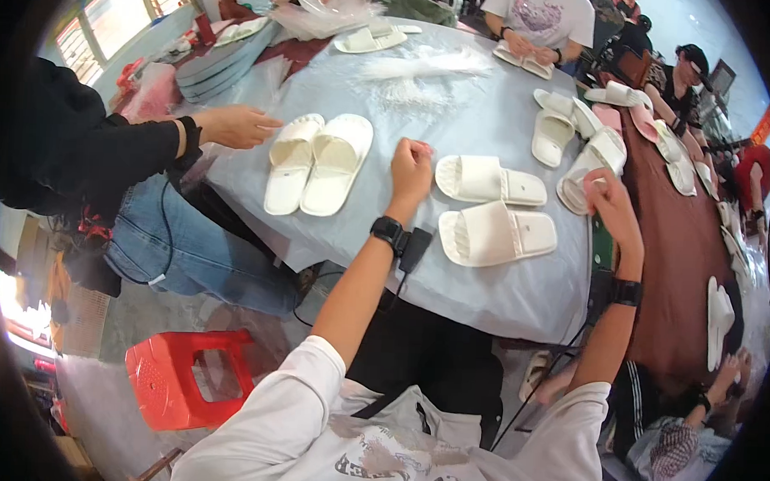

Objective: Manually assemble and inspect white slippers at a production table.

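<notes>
My left hand (411, 169) is closed above the table, between two pairs of white slippers. What its fingers hold, if anything, is hidden. To its left stands an upright pair, with a left slipper (292, 163) and a right slipper (338, 164) side by side. Right of it lie an upper slipper (522, 187) and a lower slipper (534, 235), both pointing sideways. At the table's right edge, my right hand (613, 206) has its fingers bent and pinched at the edge of a tilted white slipper (606, 150). Another white slipper (551, 138) lies just beyond it.
A co-worker's hand (236, 126) reaches in from the left beside the upright pair. Across the table, another person's hands (531, 52) handle white slippers. Clear plastic bags (425, 72) lie at the back. More slippers line a brown table (669, 250); a red stool (164, 381) stands lower left.
</notes>
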Demonstrator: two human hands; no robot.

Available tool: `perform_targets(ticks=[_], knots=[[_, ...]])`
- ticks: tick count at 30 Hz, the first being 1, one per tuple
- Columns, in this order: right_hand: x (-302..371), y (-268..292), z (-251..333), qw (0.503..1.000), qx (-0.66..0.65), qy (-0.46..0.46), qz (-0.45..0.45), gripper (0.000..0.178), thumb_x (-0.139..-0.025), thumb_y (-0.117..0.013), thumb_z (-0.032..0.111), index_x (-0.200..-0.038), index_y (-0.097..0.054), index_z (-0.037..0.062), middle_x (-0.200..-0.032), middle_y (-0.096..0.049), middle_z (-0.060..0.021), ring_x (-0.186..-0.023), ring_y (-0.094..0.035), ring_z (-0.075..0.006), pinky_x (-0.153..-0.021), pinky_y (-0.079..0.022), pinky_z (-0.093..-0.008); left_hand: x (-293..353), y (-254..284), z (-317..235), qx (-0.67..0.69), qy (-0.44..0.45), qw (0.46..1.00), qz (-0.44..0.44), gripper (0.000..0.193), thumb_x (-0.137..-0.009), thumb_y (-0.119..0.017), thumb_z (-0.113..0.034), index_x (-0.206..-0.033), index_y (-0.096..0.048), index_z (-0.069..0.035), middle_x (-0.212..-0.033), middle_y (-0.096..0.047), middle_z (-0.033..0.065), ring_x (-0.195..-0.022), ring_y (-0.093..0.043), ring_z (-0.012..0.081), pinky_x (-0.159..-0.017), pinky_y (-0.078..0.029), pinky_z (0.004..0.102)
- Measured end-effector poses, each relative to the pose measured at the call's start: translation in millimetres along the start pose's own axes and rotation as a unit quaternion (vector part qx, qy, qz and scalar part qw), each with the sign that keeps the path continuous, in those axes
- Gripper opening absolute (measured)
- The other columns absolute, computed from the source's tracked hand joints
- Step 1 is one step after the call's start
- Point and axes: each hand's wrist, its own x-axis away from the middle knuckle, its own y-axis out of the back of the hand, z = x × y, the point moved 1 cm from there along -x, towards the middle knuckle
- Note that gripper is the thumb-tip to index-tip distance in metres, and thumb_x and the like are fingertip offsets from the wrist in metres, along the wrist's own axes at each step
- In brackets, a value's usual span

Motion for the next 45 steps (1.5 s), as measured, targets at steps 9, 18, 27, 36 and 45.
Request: perform_targets(ticks=[9, 18, 27, 36, 45], knots=[[58.5, -9.5, 30.3, 0.941, -0.332, 0.037, 0.054, 0.04, -0.102, -0.065, 0.027, -0.128, -0.059, -0.0023, -0.121, -0.07, -0.0168, -0.11, -0.068, -0.0246, -0.09, -0.054, -0.0356, -10.1, -1.3, -10.7, 0.083, 0.05, 0.991, 0.09, 0.014, -0.092, -0.068, -0.01, -0.086, -0.059, -0.001, -0.098, -0.069, 0.0095, -0.077, -0.062, 0.0133, -0.07, -0.051, 0.0314], [42.5, -84.7, 53.6, 0.963, 0.231, 0.138, 0.017, 0.006, -0.084, -0.067, -0.001, -0.087, -0.072, 0.001, -0.098, -0.067, -0.0104, -0.09, -0.065, -0.0282, -0.082, -0.051, -0.0399, -5.3, 12.3, -19.7, 0.229, 0.014, 0.957, 0.175, 0.011, -0.094, -0.066, -0.001, -0.088, -0.057, -0.003, -0.117, -0.068, 0.0135, -0.085, -0.064, 0.0099, -0.077, -0.055, 0.0264], [27.4, -121.1, 46.2, 0.958, 0.191, 0.209, 0.053, 0.007, -0.078, -0.068, -0.003, -0.084, -0.068, 0.0002, -0.084, -0.063, -0.0118, -0.086, -0.062, -0.0338, -0.079, -0.049, -0.0433, 13.0, 60.5, -65.3, 0.119, 0.078, 0.917, 0.372, 0.013, -0.096, -0.07, -0.008, -0.099, -0.061, 0.0, -0.099, -0.074, 0.0098, -0.092, -0.068, 0.0102, -0.08, -0.055, 0.0248], [12.8, -143.9, 13.9, 0.989, 0.069, 0.085, 0.102, 0.026, -0.075, -0.067, -0.011, -0.098, -0.072, -0.0019, -0.089, -0.067, -0.0081, -0.081, -0.061, -0.0222, -0.076, -0.049, -0.0334, 37.1, 74.1, -89.5, 0.011, -0.054, 0.902, 0.428, 0.007, -0.084, -0.08, -0.007, -0.09, -0.081, -0.007, -0.091, -0.075, 0.0045, -0.082, -0.066, 0.015, -0.08, -0.054, 0.0303], [-1.0, -152.0, 14.2, 0.98, 0.095, 0.122, 0.122, 0.027, -0.081, -0.067, -0.007, -0.105, -0.074, 0.0028, -0.097, -0.07, -0.0063, -0.089, -0.063, -0.0239, -0.098, -0.046, -0.0373, 60.9, 67.0, -71.6, 0.036, -0.049, 0.929, 0.366, 0.01, -0.08, -0.082, -0.006, -0.09, -0.081, -0.008, -0.095, -0.077, 0.0066, -0.085, -0.068, 0.0179, -0.072, -0.053, 0.0299]])
